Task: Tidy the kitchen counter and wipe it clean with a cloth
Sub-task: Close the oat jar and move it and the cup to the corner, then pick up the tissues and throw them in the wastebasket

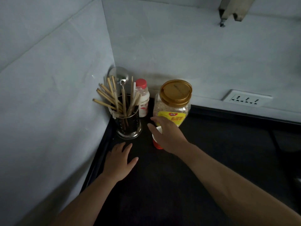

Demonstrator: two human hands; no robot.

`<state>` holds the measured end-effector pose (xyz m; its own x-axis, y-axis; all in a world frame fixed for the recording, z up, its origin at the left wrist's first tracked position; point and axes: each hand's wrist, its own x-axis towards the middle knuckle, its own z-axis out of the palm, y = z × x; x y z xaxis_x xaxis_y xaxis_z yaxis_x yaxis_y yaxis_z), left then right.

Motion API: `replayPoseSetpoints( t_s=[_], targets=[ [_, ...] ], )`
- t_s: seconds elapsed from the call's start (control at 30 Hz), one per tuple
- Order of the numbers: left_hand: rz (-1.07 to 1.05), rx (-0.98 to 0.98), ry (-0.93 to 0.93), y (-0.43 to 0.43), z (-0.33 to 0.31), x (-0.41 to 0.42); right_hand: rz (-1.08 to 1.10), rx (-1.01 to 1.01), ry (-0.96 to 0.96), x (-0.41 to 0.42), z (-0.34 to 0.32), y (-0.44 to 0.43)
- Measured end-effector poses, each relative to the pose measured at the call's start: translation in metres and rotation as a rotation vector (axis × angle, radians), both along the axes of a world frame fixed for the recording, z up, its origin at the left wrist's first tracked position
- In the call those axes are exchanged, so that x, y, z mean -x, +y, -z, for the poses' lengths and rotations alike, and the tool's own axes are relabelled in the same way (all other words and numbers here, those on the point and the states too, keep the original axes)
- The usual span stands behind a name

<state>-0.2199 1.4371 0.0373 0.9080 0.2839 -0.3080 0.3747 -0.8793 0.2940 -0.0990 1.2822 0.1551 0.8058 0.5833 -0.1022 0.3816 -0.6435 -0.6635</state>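
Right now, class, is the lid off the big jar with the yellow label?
No, the gold lid sits closed on top of the jar.

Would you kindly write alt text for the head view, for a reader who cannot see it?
A person's right hand reaches, fingers spread, over a small orange-and-white cup in front of a clear gold-lidded jar on a black counter. The left hand rests on the counter before a metal holder of wooden chopsticks; a red-capped white bottle stands in the corner.
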Motion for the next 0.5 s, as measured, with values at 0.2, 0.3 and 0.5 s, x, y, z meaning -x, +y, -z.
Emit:
replayPoseSetpoints(
  t_s=[0.2,0.3,0.5],
  targets=[
    [0.035,0.1,-0.202,-0.032,-0.032,0.015,0.12,0.029,0.075,0.06,0.011,-0.071],
    [0.064,0.201,-0.213,-0.059,-0.049,0.031,0.203,0.055,0.104,0.091,0.014,-0.106],
    [0.117,0.47,-0.183,-0.128,-0.083,0.073,0.415,-0.111,0.163,0.164,0.016,-0.184]
  ],
)
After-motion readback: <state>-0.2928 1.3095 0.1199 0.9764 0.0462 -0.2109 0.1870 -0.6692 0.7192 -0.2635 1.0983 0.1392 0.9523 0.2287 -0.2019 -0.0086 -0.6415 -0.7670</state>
